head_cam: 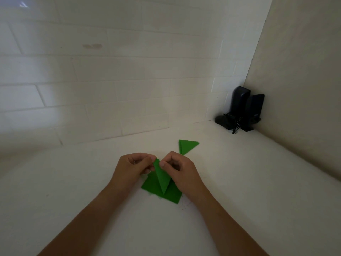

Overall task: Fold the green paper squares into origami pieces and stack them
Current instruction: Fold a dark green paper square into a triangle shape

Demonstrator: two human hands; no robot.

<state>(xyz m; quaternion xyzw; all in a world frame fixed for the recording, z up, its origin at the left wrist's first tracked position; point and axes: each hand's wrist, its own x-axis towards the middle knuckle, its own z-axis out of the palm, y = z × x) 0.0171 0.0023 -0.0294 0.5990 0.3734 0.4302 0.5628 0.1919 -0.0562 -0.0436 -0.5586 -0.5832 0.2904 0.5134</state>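
I see both forearms reaching in from the bottom edge, converging toward the middle of the white counter (239,172). The left hand (129,169) sits with its back turned outward to the left, fingers curled in toward the palm. The right hand (181,169) mirrors it, knuckles raised, wrist low near the counter.

Grip, left: closed in a pinch, thumb and forefinger tips meeting on the upper left edge of the folded green piece (161,177). Grip, right: likewise closed in a pinch, the thumb nail visible, pressing on the same piece at its upper right edge. The two pinches sit just beside each other at the top of the piece.

The folded green piece is a narrow triangle, held tilted up off the surface with its point directed down toward me. Directly beneath it a flat pile of green paper squares (172,195) lies on the counter, one corner turned toward me; the hands hide its far part.

A stack of folded green triangles (187,145) rests on the counter just beyond the right hand, apart from it. How many pieces it contains I cannot tell.

In the far right corner, where the tiled wall (110,89) meets the side wall, two black speakers (246,108) stand upright with a tangle of cable at their base.
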